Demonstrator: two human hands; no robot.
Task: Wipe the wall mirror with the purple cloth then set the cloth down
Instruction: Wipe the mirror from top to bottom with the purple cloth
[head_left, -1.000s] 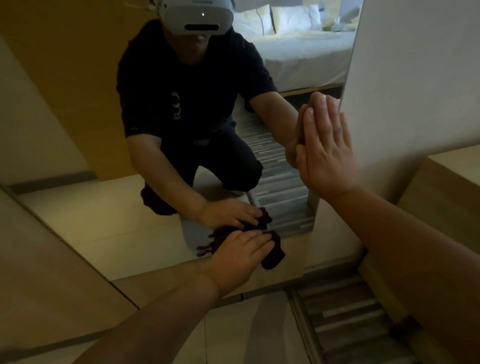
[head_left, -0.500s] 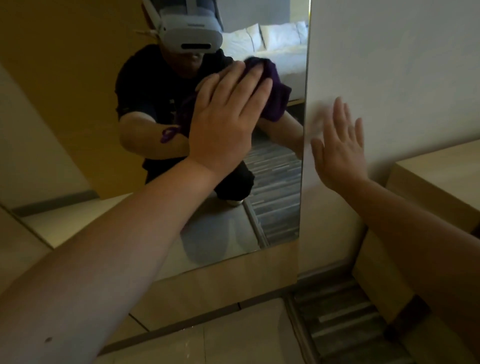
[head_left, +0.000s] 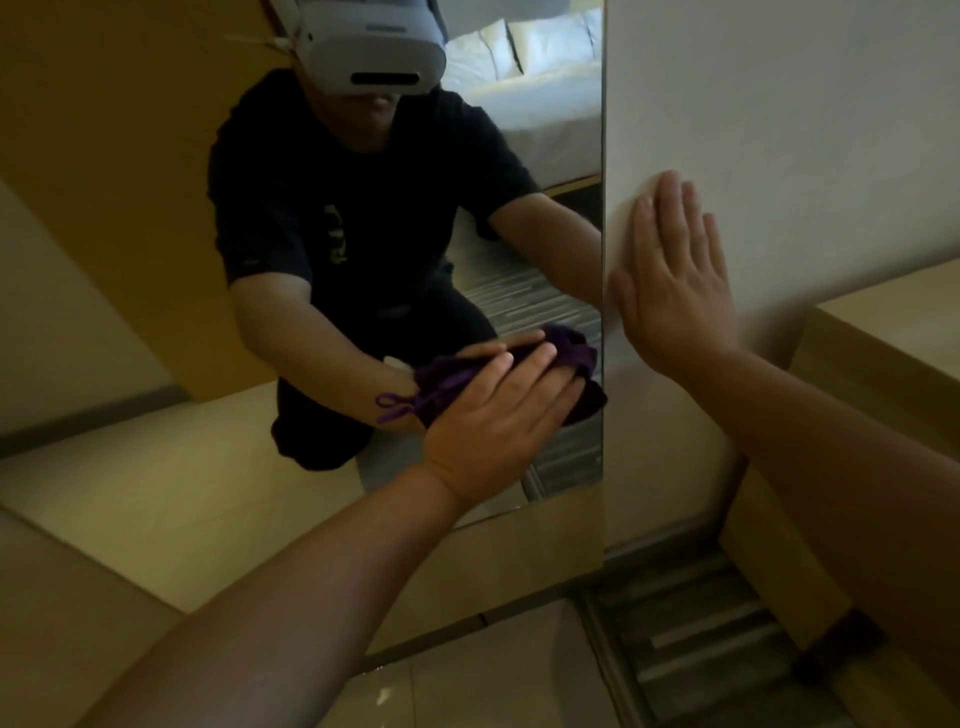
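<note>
Both our hands are flat: the left hand (head_left: 498, 421) presses the purple cloth (head_left: 584, 358) against the wall mirror (head_left: 156, 260) low near its right edge, while the right hand (head_left: 675, 291) braces, fingers straight, on the wall (head_left: 779, 104). With nothing gripping it, the cloth could slide out and drop.

Glossy glass, soft cloth, matt wall.
Mirror (head_left: 156, 208) smooth, reflective; cloth (head_left: 584, 405) purple, soft, bunched fabric; wall (head_left: 779, 104) matt, off-white, faintly textured; floor (head_left: 467, 686) glossy tile; cabinet (head_left: 883, 332) pale wood-look, smooth.
</note>
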